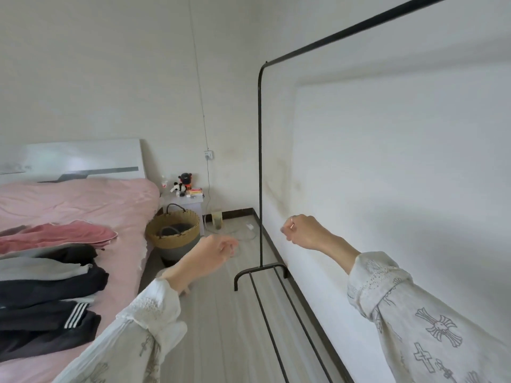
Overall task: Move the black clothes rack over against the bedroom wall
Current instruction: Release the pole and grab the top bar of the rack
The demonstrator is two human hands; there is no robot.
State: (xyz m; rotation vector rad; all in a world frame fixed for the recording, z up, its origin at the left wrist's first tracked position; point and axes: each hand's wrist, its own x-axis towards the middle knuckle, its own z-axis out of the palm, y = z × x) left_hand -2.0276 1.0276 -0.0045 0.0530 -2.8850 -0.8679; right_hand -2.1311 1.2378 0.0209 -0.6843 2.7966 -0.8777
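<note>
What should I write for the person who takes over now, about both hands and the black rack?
Left hand: free, fingers loosely curled, holds nothing, apart from the rack.
Right hand: free, loosely curled, a ring on one finger, holds nothing.
Black clothes rack: upright and bare, its base rails running along the wall; its far foot looks close to the baseboard.
Done: the rack appears to be placed along the wall and released.
Left: check that it sits flush and steady. Folded clothes wait on the bed.
</note>
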